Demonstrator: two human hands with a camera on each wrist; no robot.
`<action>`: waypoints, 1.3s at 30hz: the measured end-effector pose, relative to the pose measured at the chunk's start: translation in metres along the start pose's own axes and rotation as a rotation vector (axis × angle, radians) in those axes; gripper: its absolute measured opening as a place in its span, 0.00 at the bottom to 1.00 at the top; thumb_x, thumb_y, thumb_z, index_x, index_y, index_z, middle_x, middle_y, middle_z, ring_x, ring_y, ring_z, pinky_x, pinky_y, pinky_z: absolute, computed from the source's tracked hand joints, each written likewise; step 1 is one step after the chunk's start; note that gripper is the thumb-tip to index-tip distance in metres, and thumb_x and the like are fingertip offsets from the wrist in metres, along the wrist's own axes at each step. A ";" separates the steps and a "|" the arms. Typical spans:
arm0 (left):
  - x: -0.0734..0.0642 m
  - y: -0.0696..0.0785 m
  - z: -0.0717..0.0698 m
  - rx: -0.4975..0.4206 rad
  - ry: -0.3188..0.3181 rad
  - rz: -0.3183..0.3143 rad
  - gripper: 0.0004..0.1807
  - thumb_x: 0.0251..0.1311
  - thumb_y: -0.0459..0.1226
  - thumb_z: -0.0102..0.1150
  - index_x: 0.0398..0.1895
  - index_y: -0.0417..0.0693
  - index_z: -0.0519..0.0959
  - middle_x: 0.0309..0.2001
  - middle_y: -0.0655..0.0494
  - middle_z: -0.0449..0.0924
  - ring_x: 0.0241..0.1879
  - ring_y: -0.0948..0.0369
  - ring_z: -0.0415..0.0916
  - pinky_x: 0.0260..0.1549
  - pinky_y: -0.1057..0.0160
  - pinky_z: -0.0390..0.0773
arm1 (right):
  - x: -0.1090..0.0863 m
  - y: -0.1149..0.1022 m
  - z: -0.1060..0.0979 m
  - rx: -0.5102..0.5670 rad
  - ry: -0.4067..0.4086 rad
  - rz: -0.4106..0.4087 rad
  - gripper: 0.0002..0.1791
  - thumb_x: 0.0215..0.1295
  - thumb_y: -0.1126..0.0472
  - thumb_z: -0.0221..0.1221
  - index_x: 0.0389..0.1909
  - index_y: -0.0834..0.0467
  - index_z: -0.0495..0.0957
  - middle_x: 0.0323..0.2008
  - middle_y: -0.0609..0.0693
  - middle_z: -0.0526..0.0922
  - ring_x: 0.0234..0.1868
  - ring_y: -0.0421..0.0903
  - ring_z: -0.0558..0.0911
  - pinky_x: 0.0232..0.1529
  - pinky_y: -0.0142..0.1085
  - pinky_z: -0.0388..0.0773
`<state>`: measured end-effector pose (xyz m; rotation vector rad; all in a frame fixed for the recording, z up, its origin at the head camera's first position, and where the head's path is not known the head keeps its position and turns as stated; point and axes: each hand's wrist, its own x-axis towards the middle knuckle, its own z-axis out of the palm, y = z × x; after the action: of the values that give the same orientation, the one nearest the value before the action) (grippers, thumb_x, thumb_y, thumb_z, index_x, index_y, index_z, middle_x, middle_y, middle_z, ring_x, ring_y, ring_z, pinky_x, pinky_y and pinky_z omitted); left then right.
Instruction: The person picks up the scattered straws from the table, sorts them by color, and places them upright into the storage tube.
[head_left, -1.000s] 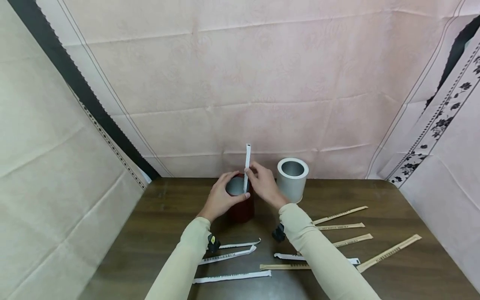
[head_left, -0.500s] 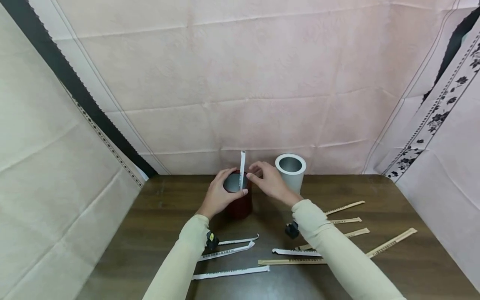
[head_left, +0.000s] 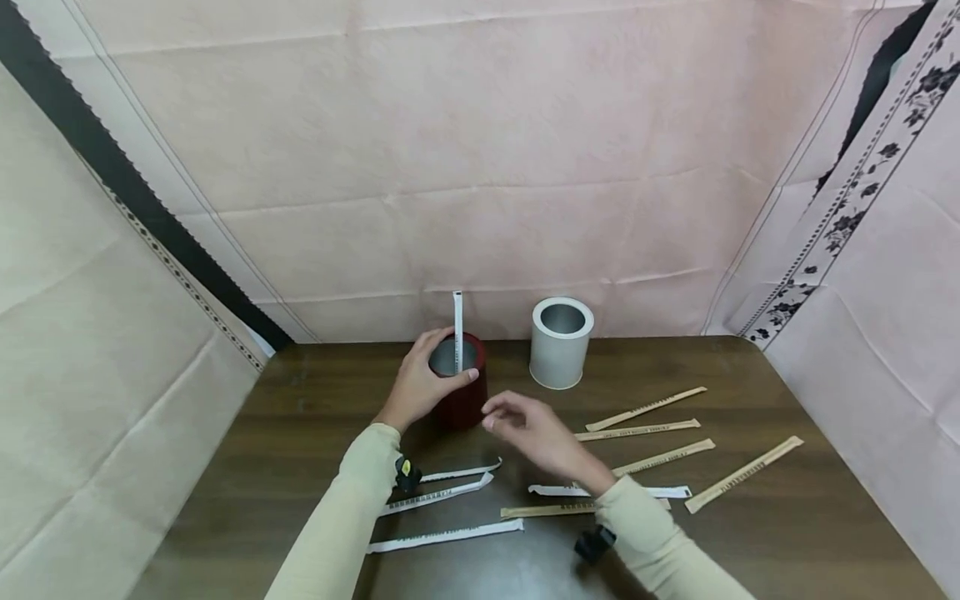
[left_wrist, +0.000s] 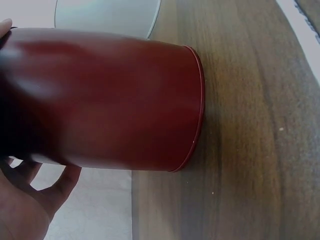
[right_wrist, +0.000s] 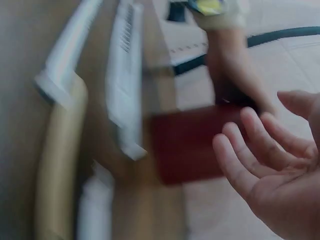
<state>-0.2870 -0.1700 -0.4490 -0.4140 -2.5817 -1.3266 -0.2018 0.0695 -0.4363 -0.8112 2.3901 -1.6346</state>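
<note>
My left hand (head_left: 422, 385) grips the upper part of a dark red canister (head_left: 463, 407), with fingers on its far left and the thumb across the near rim. The canister stands upright on the table; its smooth wall (left_wrist: 120, 100) fills much of the left wrist view. A slim white printed paper packet (head_left: 458, 325), like a wrapped straw, stands in its opening and sticks well above the rim. My right hand (head_left: 536, 435) hovers right of the canister and holds nothing. Its fingers (right_wrist: 232, 182) are loosely bent in the right wrist view. The packet's lower end is hidden.
A white canister (head_left: 559, 362) stands back right. Several tan packets (head_left: 742, 475) lie across the right side of the brown table (head_left: 300, 467). White packets lie at the front left (head_left: 446, 536), with another white packet (head_left: 667, 492) farther right. Cloth (head_left: 525, 208) hangs behind.
My right hand has let go of the white packet and moved back toward me, down and right. The packet stays standing in the red canister, which my left hand still grips.
</note>
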 end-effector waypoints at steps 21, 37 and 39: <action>-0.004 0.000 -0.003 -0.017 -0.021 -0.025 0.46 0.55 0.62 0.76 0.78 0.69 0.68 0.73 0.61 0.67 0.67 0.50 0.69 0.61 0.37 0.76 | 0.027 0.017 0.105 -0.970 -0.198 -0.195 0.03 0.69 0.59 0.69 0.39 0.47 0.88 0.36 0.41 0.83 0.34 0.39 0.81 0.27 0.33 0.77; -0.003 0.000 0.000 -0.022 0.003 -0.023 0.46 0.53 0.61 0.77 0.76 0.66 0.71 0.70 0.60 0.70 0.65 0.50 0.70 0.60 0.38 0.77 | 0.002 0.019 0.007 -1.003 -0.102 -0.174 0.12 0.60 0.69 0.69 0.41 0.52 0.84 0.38 0.47 0.85 0.34 0.48 0.85 0.26 0.43 0.80; -0.003 0.001 0.000 -0.024 0.002 -0.024 0.46 0.54 0.61 0.77 0.76 0.66 0.71 0.70 0.60 0.70 0.65 0.49 0.70 0.60 0.38 0.76 | -0.006 0.019 -0.011 -0.866 -0.117 -0.132 0.15 0.61 0.71 0.68 0.46 0.52 0.84 0.39 0.46 0.84 0.34 0.45 0.84 0.27 0.42 0.79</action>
<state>-0.2838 -0.1697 -0.4496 -0.3873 -2.5794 -1.3660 -0.2075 0.0872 -0.4497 -1.1393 2.9798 -0.4739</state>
